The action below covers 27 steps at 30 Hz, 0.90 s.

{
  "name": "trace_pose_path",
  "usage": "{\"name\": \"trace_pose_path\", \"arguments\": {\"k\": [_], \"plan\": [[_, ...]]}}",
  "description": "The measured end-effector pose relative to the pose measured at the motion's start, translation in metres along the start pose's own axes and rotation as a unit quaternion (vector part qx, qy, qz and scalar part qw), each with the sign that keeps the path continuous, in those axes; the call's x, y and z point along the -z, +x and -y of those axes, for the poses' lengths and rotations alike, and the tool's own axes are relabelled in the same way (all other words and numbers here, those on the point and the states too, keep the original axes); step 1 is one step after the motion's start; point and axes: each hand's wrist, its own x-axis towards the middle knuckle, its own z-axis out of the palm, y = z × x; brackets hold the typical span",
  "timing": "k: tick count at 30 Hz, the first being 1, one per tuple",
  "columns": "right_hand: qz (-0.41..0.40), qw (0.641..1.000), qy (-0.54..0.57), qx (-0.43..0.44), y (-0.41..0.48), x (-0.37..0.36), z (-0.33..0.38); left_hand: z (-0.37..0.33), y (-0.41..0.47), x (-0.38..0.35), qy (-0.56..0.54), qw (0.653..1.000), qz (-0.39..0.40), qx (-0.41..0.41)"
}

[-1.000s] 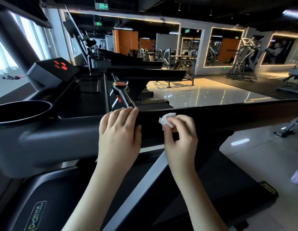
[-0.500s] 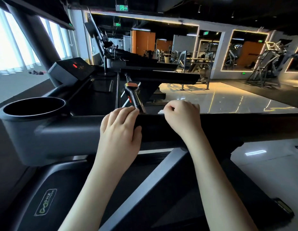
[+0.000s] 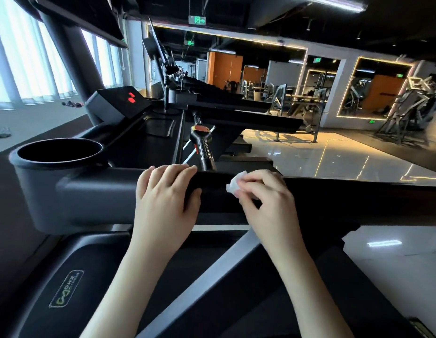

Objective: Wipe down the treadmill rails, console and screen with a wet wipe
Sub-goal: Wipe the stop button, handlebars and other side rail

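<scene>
Cup holder is way over on the left. Next to it, the left hand has its fingers wrapped over the rail, thumb on the front. Just right of that, the right hand pinches the wet wipe, bunched up against the same rail.

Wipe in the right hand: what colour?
The wipe is white, seen best in the head view.

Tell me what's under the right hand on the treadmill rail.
A white wet wipe sticks out from under the right hand, which pinches it against the black rail. The fingers cover the rest of the wipe.
</scene>
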Motion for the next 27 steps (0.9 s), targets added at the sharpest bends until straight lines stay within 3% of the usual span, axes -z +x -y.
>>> {"name": "trace_pose_path", "arguments": {"k": [4,9,14,19,25,27], "plan": [[-0.074,0.996,-0.007,-0.051,-0.009,0.004,-0.013,-0.001,-0.001,-0.001,-0.006,1.000,-0.005,0.007],[-0.018,1.000,-0.007,0.005,-0.040,-0.007,0.006,-0.002,-0.003,-0.002,-0.003,1.000,-0.001,0.013],[-0.093,0.993,-0.026,-0.062,-0.054,-0.005,-0.013,-0.001,-0.003,-0.001,-0.005,1.000,0.000,0.008],[-0.063,0.997,-0.004,-0.042,-0.076,-0.029,0.001,-0.001,-0.004,-0.002,-0.003,1.000,0.004,0.002],[-0.145,0.983,0.014,-0.110,-0.075,-0.034,0.008,0.005,-0.006,-0.001,-0.008,1.000,0.009,-0.021],[-0.140,0.986,0.010,-0.092,-0.073,-0.040,0.020,0.007,-0.005,0.000,-0.009,1.000,0.014,-0.027]]}}
